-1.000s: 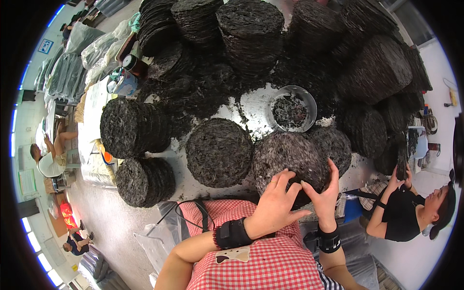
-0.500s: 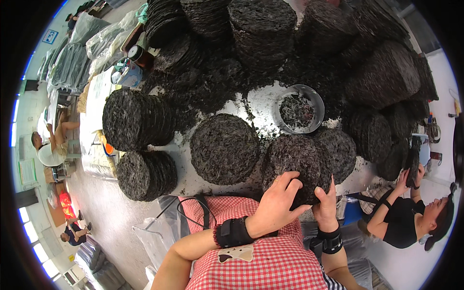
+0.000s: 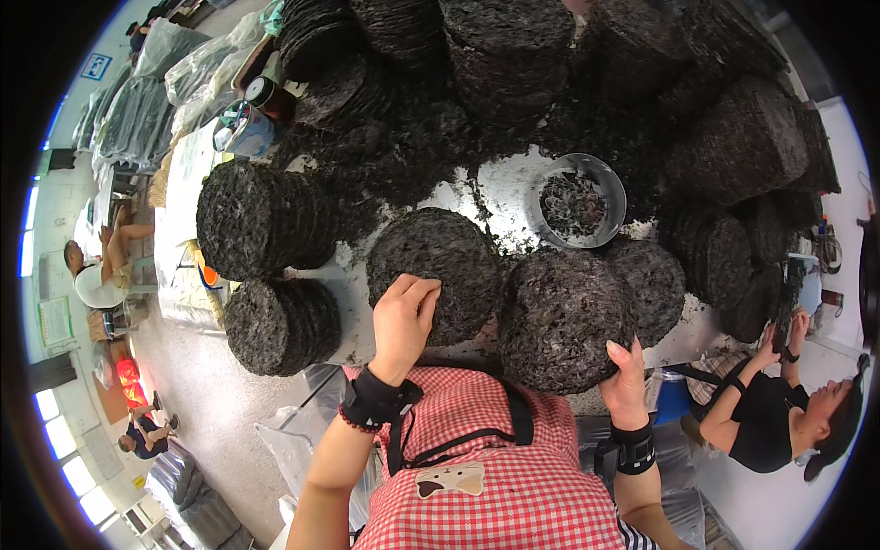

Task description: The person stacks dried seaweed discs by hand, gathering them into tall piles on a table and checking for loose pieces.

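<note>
Standing on its rim near the worktop's [image 3: 500,197] near edge, the disc [image 3: 568,312], dark and rough, faces the person. The right hand [image 3: 626,380] has its thumb against the lower right of the face; its fingers are partly hidden, so whether they clamp the rim I cannot tell. The left hand [image 3: 403,321] has thumb and forefinger tips together before a second disc [image 3: 435,243], just left of the first; anything pinched between them is too small to see. A third disc [image 3: 653,280] sits behind and right. Beyond these, away from the near edge, a round metal pan [image 3: 616,206] holds loose dark shreds [image 3: 570,203]. Along the worktop's left edge are two stacks of discs [image 3: 266,225] and, farther back, a pale blue bucket [image 3: 252,136], its contents unclear, beside a lidded dark jar [image 3: 282,107]. At the right edge, a co-worker [image 3: 761,412] handles dark sheets.
</note>
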`<state>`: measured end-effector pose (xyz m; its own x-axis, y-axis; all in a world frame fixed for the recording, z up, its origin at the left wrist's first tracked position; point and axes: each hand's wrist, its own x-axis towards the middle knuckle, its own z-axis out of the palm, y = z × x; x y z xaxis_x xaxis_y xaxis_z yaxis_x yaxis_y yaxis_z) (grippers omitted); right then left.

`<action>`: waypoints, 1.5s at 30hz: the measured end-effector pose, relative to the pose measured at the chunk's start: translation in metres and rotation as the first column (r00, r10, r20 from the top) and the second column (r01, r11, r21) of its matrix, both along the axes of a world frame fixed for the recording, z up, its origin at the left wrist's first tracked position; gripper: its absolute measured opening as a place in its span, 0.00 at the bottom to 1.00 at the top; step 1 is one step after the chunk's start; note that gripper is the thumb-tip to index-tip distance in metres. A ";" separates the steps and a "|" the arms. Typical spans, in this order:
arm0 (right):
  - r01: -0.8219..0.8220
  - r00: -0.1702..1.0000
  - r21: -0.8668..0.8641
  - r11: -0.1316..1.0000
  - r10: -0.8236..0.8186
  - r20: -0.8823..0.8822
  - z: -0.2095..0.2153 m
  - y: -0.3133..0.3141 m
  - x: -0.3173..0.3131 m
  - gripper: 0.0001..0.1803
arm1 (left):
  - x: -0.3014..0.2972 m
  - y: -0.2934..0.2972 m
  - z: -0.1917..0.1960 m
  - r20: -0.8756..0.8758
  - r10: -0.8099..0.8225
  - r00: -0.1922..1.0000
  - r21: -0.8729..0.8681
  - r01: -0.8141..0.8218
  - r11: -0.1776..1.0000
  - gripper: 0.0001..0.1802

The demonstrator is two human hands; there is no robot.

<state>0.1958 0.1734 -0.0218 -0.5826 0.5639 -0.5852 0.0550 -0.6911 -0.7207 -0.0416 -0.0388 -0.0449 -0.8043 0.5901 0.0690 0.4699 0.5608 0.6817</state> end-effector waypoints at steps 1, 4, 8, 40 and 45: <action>-0.046 0.999 0.013 0.999 0.045 0.025 -0.003 0.000 0.000 0.37 | -0.003 0.003 -0.001 -0.034 -0.024 0.999 -0.006 0.024 1.000 0.05; -0.039 0.998 0.007 0.999 0.039 0.039 -0.005 -0.006 0.000 0.36 | -0.005 0.008 -0.012 -0.159 -0.089 0.983 -0.059 0.081 0.995 0.05; -0.058 0.998 -0.009 0.998 0.058 0.026 -0.005 -0.010 -0.003 0.37 | -0.009 0.008 -0.026 -0.184 -0.182 0.966 -0.304 0.120 0.945 0.03; -0.003 1.000 -0.113 0.994 0.005 0.019 -0.019 -0.008 0.005 0.37 | -0.016 0.009 -0.013 -0.130 -0.170 0.977 -0.092 0.159 0.983 0.05; -0.068 0.997 -0.060 0.996 0.070 0.015 -0.016 -0.008 -0.002 0.37 | -0.011 0.015 -0.032 -0.255 -0.214 0.943 -0.261 0.146 0.954 0.02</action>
<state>0.1939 0.1654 -0.0374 -0.6086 0.4869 -0.6265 0.1160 -0.7265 -0.6773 -0.0523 -0.0236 -0.0771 -0.6518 0.7496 0.1153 0.7288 0.5770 0.3687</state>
